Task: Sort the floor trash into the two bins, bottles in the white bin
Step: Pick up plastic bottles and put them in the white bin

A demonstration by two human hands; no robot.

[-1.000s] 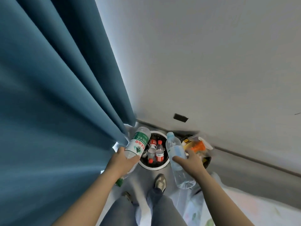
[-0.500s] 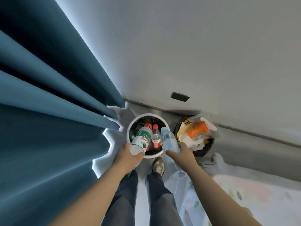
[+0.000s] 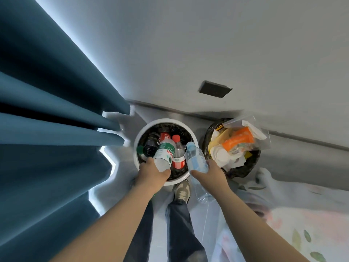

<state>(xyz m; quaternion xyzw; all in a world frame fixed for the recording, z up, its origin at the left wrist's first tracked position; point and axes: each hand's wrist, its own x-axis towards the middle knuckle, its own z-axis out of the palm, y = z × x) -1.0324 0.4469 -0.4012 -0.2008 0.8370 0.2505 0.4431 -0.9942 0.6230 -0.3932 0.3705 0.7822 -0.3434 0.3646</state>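
The left hand is wrapped around a green-label bottle, and the right hand is wrapped around a blue-label bottle. Both bottles point toward twelve o'clock over the white bin, which stands on the floor straight ahead of the person's shoe.

The main risk looks to be the blue-label bottle. Only its capped end is past the rim at about four o'clock on the bin, while its long body trails back outside, toward six o'clock. Released from here, it would likely pivot on the rim and drop to the floor. It could also roll toward the black bin, which sits close by at three o'clock and is heaped with paper and an orange packet.

The green-label bottle is better placed, over the opening's seven o'clock side. The bin already holds upright red-label bottles and a dark bottle, though, so a bottle dropped flat may land on their caps and slide out.

A blue curtain hangs at nine o'clock, close to the left forearm but not across the opening. A floral sheet lies at four o'clock, and a dark wall plate sits above the bins. Nothing lies between the hands and the white bin.
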